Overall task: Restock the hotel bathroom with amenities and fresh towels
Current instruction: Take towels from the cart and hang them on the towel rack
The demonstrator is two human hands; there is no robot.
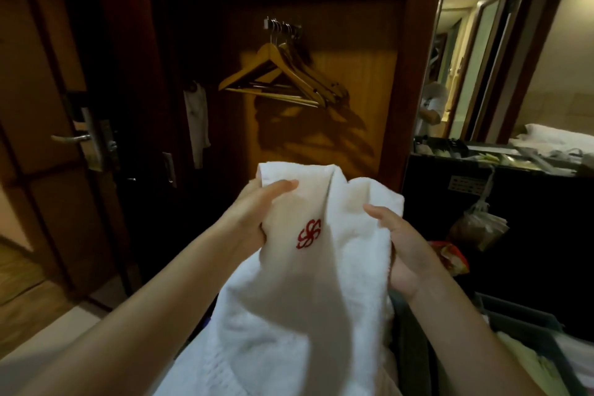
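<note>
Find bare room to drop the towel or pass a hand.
Free: the wardrobe bay under the hangers, between the white bag and the right post; the floor strip lower left, by the door. Crowded: the cart top is littered, bags hang off its side, the bin lower right holds linen. The left hand and right hand grip the towel.

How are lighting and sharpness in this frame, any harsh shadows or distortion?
Head view: dim overall, the gap beside the door nearly black; head view: warm light on the wardrobe panel gives the hangers hard shadows; head view: the towel is brightest, its red logo crisp, lower folds soft; head view: straight edges lean near the borders, wide-angle bending.
</note>
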